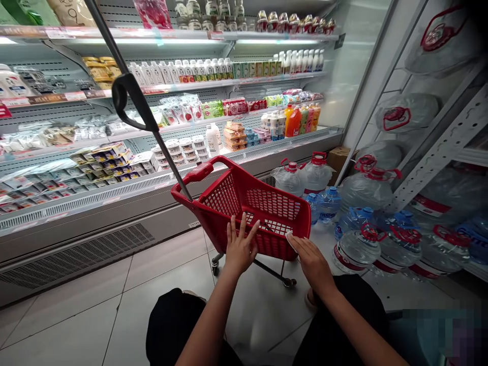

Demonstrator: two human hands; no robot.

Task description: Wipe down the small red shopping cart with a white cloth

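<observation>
At the right hand (313, 262) stands a latticed basket (271, 203)

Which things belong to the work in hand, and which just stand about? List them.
In the work:
cart
white scrap, perhaps cloth, at the right hand
left hand, fingers spread by the cart

Standing about:
water jugs
chiller
orange bottles

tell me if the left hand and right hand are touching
Apart. The head view shows the side of the red basket in the gap between the left hand and the right hand.
</observation>
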